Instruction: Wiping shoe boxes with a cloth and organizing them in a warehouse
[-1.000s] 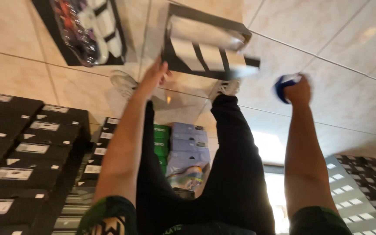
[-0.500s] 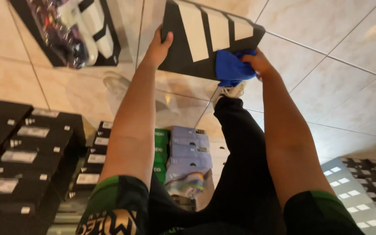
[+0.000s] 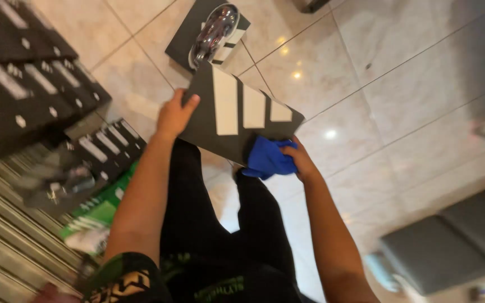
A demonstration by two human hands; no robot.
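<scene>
gripping the black striped lid (image 3: 237,115) at nine o'clock, the left hand (image 3: 174,115) should hold steady while the right hand (image 3: 298,160), clutching the blue cloth (image 3: 268,158), wipes at five o'clock.

Black box lid (image 3: 237,118), three white stripes, held centre. Black boxes (image 3: 23,73) with white labels stacked left; green box (image 3: 99,216) below.

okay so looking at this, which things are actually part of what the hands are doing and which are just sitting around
In hand:
- black lid with three white stripes, held at its edge by the left hand
- blue cloth, pressed against the lid by the right hand

Lying about:
- open box with a shoe on the floor
- stacked black boxes
- grey bench
</scene>
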